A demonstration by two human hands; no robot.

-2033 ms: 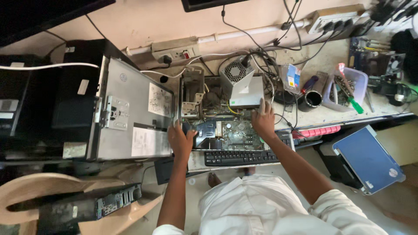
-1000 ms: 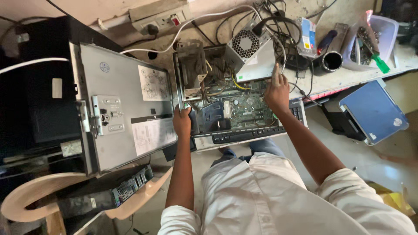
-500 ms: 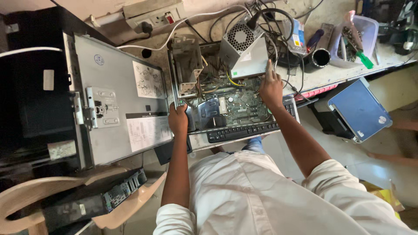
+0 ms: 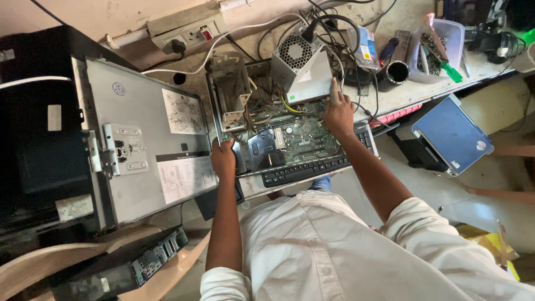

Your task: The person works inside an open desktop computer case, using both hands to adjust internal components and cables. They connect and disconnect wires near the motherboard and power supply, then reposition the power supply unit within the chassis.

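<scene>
An opened desktop computer case point(image 4: 278, 136) lies flat on the bench, its green mainboard and cables showing. My left hand point(image 4: 223, 159) grips the case's left front corner beside a green latch. My right hand point(image 4: 337, 111) rests on the right side of the case, one finger pointing up against the grey power supply point(image 4: 306, 67) that is tilted up out of the case. A metal drive cage point(image 4: 231, 92) stands raised at the back left. A black keyboard point(image 4: 312, 167) lies along the case's front edge.
The grey side panel point(image 4: 139, 150) lies to the left over black cases. A wall socket strip point(image 4: 184, 33) and tangled cables sit behind. At right are a clear tub of tools point(image 4: 440, 44), a torch point(image 4: 397, 69) and a blue laptop point(image 4: 451, 134). A small black computer point(image 4: 134, 262) rests on a chair.
The view has shifted and closed in on the case. My right hand slid slightly up along the power supply; my left hand kept its hold on the corner.
</scene>
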